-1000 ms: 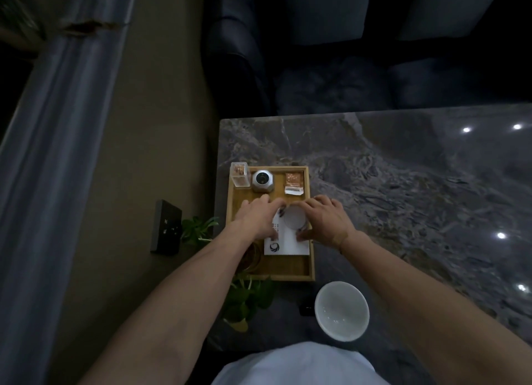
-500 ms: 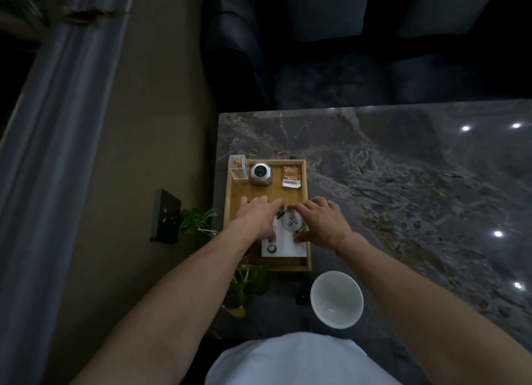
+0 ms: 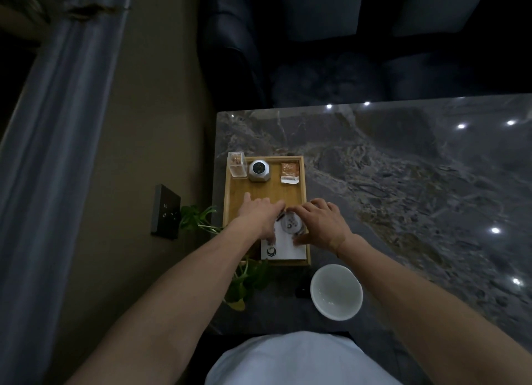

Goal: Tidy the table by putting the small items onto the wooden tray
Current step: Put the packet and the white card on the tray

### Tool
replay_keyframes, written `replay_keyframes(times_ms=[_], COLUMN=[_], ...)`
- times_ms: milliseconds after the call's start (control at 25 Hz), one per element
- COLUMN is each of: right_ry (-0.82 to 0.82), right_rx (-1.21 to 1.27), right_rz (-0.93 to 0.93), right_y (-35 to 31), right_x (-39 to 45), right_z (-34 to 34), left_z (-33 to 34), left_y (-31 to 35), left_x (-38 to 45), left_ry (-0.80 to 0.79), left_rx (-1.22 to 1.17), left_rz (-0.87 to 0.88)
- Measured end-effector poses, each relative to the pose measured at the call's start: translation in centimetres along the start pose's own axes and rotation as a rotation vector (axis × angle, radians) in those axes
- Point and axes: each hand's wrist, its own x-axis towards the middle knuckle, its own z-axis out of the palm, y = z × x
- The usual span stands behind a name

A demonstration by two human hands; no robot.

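Note:
A wooden tray (image 3: 259,190) lies at the left edge of the marble table. At its far end stand a clear toothpick box (image 3: 237,166), a small silver hexagonal gadget (image 3: 259,170) and an orange sachet (image 3: 290,172). A white card with a black logo (image 3: 283,248) lies at the near end. On the card sits a small round clear container (image 3: 291,225). My right hand (image 3: 321,225) curls around it from the right. My left hand (image 3: 259,215) lies flat beside it on the left, fingers straight, touching the tray and card.
A white bowl (image 3: 336,291) stands on the table near me, right of the tray's near corner, with a small dark object (image 3: 302,289) beside it. A leafy plant (image 3: 244,275) pokes up left of the table. A dark sofa sits beyond the far edge.
The round container's patterned top now shows between my hands, where a plain white disc showed before. Both hands stay over the card; the view has shifted slightly.

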Motion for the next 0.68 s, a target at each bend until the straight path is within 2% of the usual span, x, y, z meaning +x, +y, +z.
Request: replay_keyframes(times_ms=[520, 680], right_ry=[0.008, 0.009], right_rx=[-0.038, -0.082], right_rz=[0.023, 0.024], right_y=[-0.6, -0.9], right_x=[-0.2, -0.6], right_z=[0.9, 0.9], left_z=[-0.3, -0.3], left_y=[1.0, 1.3], left_x=[-0.7, -1.1], left_ry=[0.010, 0.055], left_rx=[0.032, 0.084], left_rz=[-0.019, -0.035])
